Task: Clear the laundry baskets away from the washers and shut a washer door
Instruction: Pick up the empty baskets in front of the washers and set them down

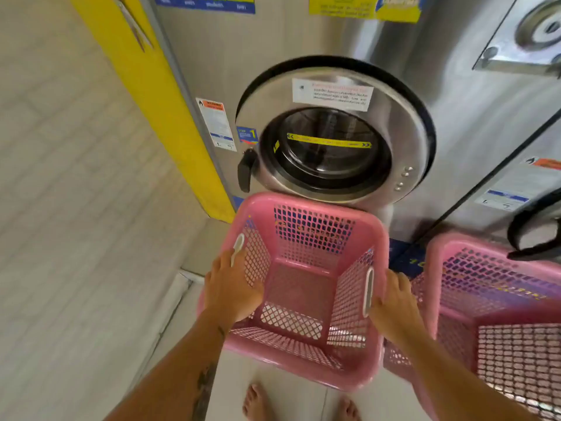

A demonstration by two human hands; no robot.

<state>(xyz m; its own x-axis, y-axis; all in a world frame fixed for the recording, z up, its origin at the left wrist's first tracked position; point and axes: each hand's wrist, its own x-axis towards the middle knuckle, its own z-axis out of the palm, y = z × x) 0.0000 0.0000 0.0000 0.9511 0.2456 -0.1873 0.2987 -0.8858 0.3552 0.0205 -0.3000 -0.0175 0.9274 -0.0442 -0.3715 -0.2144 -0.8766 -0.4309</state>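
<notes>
This is a self-service laundry. A big steel front-loading washer stands close beside a second washer, also steel. A numbered "STEP 1" sticker sits by the round glass door, which carries a printed notice. A warning label is stuck on the panel to the left, and yellow-and-blue signs run along the top. A pink mesh basket and a second basket are in front of the machines. The floor is pale tile.

I see a pale tiled surface at left, a yellow upright panel beside it, bare feet on floor tiles.
</notes>
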